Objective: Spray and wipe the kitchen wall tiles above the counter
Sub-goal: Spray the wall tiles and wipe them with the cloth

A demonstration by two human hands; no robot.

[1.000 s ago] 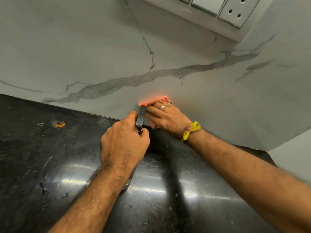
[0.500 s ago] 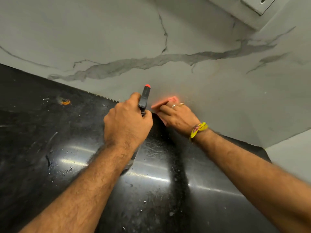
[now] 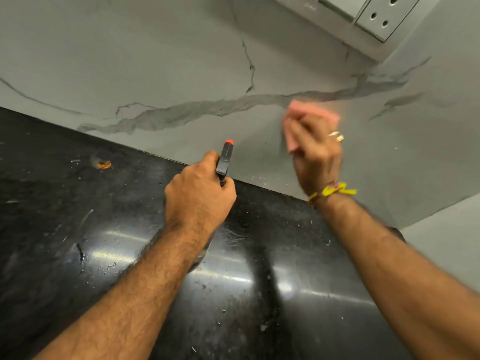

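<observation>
Gripping a black spray bottle (image 3: 225, 162) w/ an orange-red nozzle tip, the left hand (image 3: 198, 194) sits low over the tabletop (image 3: 78, 229), fingers clenched tight round the bottle's neck; bottle body mostly hidden under the hand & forearm. Nozzle points up toward the wall tiles (image 3: 155, 61), close to the seam where tile meets tabletop.

Right hand (image 3: 317, 157) is up on the wall, blurred, fingers (image 3: 302, 126) curled over a pink cloth (image 3: 311, 113) & pressing it against the tile, right at the dark grey vein running across the marble pattern. Two rings show on one finger; yellow thread band (image 3: 335, 191) at the wrist.

Edges: the black glossy tabletop meets the tiles along a diagonal line behind both hands; a side wall closes in at right, making a corner just past the right forearm. Switch/socket plate (image 3: 384, 16) sits at top right, well above the cloth. Open tile runs wide to the left & above the cloth. Tabletop left of the bottle carries crumbs, scratches & a small orange scrap (image 3: 104, 165), well apart from the hands.
</observation>
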